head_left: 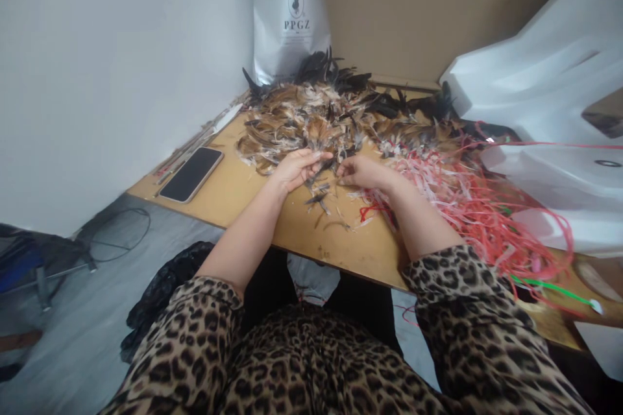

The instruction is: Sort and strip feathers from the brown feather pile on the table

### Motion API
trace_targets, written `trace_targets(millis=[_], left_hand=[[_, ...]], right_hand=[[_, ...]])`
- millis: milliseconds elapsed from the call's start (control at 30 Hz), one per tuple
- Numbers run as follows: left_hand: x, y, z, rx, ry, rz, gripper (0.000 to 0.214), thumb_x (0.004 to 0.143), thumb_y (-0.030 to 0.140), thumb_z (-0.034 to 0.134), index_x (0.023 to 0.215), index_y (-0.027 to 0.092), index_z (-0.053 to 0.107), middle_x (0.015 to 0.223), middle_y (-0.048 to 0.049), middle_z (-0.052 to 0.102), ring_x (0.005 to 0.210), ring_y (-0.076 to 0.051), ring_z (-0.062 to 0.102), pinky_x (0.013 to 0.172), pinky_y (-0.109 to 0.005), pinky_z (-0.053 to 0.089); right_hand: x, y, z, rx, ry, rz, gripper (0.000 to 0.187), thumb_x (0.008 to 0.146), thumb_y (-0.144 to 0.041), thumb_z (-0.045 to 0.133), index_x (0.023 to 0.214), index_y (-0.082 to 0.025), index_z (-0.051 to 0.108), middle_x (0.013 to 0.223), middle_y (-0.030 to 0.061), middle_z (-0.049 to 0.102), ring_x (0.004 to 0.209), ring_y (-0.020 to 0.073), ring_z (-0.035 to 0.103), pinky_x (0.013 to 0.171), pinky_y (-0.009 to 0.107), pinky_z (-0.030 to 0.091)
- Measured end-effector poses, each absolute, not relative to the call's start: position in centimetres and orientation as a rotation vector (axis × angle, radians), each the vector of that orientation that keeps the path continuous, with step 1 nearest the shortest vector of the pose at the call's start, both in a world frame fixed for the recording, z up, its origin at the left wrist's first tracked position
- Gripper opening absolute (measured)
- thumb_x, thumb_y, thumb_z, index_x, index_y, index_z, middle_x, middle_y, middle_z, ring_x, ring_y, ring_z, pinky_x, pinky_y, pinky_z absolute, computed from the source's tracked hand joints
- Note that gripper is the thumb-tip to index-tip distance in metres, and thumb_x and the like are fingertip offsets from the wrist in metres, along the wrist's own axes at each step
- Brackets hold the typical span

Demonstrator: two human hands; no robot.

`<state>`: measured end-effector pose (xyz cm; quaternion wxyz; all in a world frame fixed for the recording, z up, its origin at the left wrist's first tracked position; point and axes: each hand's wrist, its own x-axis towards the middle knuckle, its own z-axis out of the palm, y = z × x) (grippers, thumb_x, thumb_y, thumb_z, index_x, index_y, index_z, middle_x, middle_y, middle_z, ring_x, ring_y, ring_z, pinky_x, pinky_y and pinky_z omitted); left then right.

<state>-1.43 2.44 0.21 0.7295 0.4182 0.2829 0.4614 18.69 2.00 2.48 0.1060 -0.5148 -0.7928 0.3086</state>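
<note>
A large heap of brown, cream and black feathers covers the back of the wooden table. At its front edge my left hand is closed, thumb against fingers, on a small bunch of feathers that fans up from the fingertips. Just to the right, my right hand is curled with its fingertips pressed together, close to the bunch. What those fingertips hold, if anything, is too small to make out. Several loose dark feathers lie on the table below and between the hands.
A tangle of red and pink plastic strings spreads right of my right forearm, with a green strip beside it. A phone lies at the left edge. Behind the heap stands a silver-white bag; a white plastic chair is at right.
</note>
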Motion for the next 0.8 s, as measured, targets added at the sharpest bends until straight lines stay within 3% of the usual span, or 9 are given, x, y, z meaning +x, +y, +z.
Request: trace_targets(millis=[133, 367, 600, 700, 800], left_hand=[[-1.4, 2.5, 0.1, 0.938, 0.604, 1.009, 0.015, 0.069, 0.018, 0.068, 0.070, 0.008, 0.057, 0.099, -0.0126, 0.068, 0.049, -0.001, 0.049, 0.044, -0.014, 0.039], [-1.6, 2.3, 0.3, 0.948, 0.583, 0.985, 0.016, 0.068, 0.018, 0.069, 0.066, 0.008, 0.056, 0.097, -0.0115, 0.068, 0.049, -0.001, 0.050, 0.046, -0.013, 0.040], [-1.4, 1.8, 0.4, 0.991, 0.633, 0.861, 0.020, 0.066, 0.019, 0.072, 0.081, 0.007, 0.065, 0.075, -0.0072, 0.068, 0.049, -0.003, 0.051, 0.048, -0.015, 0.040], [-1.2, 1.6, 0.4, 1.023, 0.627, 0.820, 0.021, 0.066, 0.020, 0.072, 0.080, 0.007, 0.066, 0.075, -0.0085, 0.067, 0.051, -0.003, 0.050, 0.046, -0.014, 0.038], [-1.2, 1.6, 0.5, 1.036, 0.630, 0.796, 0.020, 0.067, 0.022, 0.071, 0.080, 0.006, 0.067, 0.063, -0.0057, 0.062, 0.049, -0.003, 0.048, 0.043, -0.014, 0.033]], right_hand=[[18.3, 1.8, 2.7, -1.550, -2.408, 0.823, 0.012, 0.068, -0.024, 0.059, 0.071, -0.015, 0.065, 0.064, 0.0002, 0.062, 0.058, 0.0102, 0.050, 0.059, 0.022, 0.038], [19.1, 1.2, 5.2, -1.326, -2.011, 1.193, 0.022, 0.065, -0.036, 0.064, 0.069, -0.014, 0.060, 0.054, -0.0029, 0.053, 0.049, 0.0071, 0.042, 0.051, 0.022, 0.033], [18.5, 0.5, 5.9, -1.294, -1.642, 1.323, 0.022, 0.061, -0.033, 0.068, 0.062, -0.014, 0.055, 0.045, -0.0041, 0.046, 0.041, 0.0055, 0.035, 0.044, 0.022, 0.025], [18.0, 0.3, 6.0, -1.301, -1.583, 1.310, 0.018, 0.063, -0.030, 0.065, 0.063, -0.015, 0.055, 0.043, -0.0048, 0.045, 0.038, 0.0048, 0.032, 0.042, 0.022, 0.022], [17.9, 0.5, 5.8, -1.300, -1.525, 1.267, 0.020, 0.063, -0.030, 0.066, 0.061, -0.015, 0.054, 0.042, -0.0047, 0.045, 0.037, 0.0042, 0.031, 0.040, 0.021, 0.022]])
